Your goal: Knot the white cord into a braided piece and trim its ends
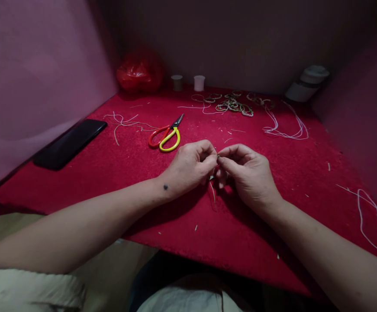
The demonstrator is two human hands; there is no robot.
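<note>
My left hand and my right hand meet over the middle of the red cloth, fingertips almost touching. Both are closed in a pinch on a small piece of green cord, mostly covered by the fingers. Below the hands hangs a thin pale cord end. Scissors with one red and one yellow handle lie just beyond my left hand, blades pointing away. Farther back is a loose pile of green and white braided cord loops.
A black phone lies at the left. Along the back stand a red plastic bag, two thread spools and a tilted white bottle. White cords and snipped bits are scattered on the red cloth.
</note>
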